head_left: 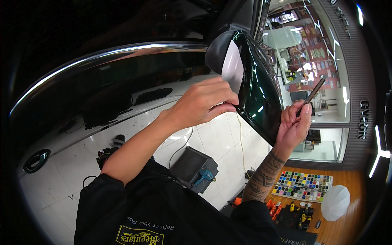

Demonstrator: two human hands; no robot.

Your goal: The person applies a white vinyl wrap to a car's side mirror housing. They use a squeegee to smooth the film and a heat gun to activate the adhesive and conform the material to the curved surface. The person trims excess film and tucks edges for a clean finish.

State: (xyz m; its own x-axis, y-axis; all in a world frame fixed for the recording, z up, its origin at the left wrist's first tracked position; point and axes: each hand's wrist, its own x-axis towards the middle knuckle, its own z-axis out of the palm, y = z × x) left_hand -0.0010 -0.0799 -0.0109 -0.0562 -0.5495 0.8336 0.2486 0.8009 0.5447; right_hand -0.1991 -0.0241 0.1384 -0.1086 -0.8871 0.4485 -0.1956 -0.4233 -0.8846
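A car's side mirror with a glossy dark green housing (261, 87) juts out from the dark car door, its pale mirror glass (232, 67) facing my left side. My left hand (208, 98) is closed in a pinch at the lower corner of the mirror, fingertips together by the housing's edge. What lies between them is too small to tell. My right hand (296, 122) grips a slim dark utility knife (315, 90), its tip pointing up and away, beyond the housing's outer side. The right wrist is close to the housing's lower end.
Below stands a dark box (188, 165) with a blue heat gun (205, 176) on it. A thin pale cord (241, 141) runs below the mirror. Glass panes rise at right. Farther down are a board of colour samples (304, 185), yellow tools (304, 220) and a white round object (335, 203).
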